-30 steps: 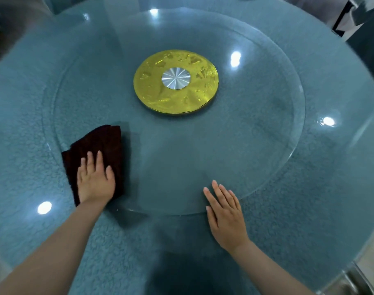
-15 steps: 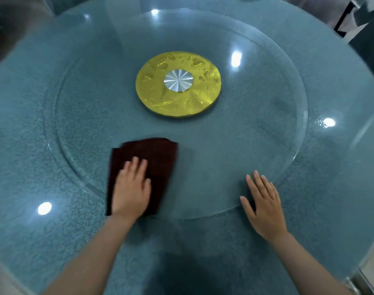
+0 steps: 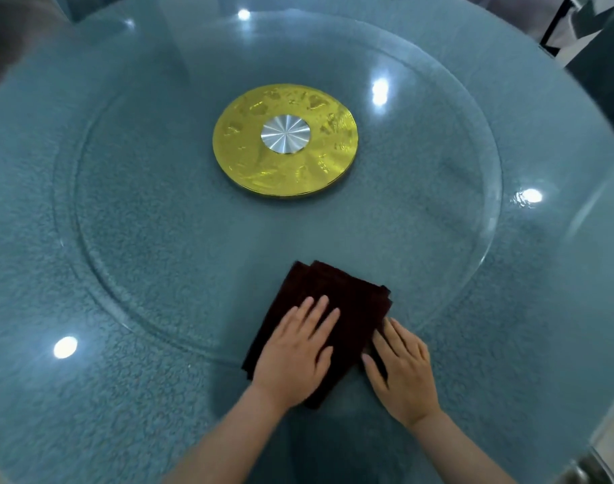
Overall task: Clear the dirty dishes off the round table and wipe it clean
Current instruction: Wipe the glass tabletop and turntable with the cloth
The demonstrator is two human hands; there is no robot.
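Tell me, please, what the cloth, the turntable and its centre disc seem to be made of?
Cloth: dark maroon fabric, matte, fuzzy, probably microfibre or terry. Turntable: clear glass, glossy; lamps reflect and its edge shows. Centre disc: shiny embossed gold, likely metal or foil, with a brushed silver hub.

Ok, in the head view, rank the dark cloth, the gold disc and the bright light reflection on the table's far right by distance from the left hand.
1. Cloth: directly under the left hand, which presses it flat.
2. Gold disc: farther up, at the centre of the table.
3. Light reflection: farthest, up and to the right.
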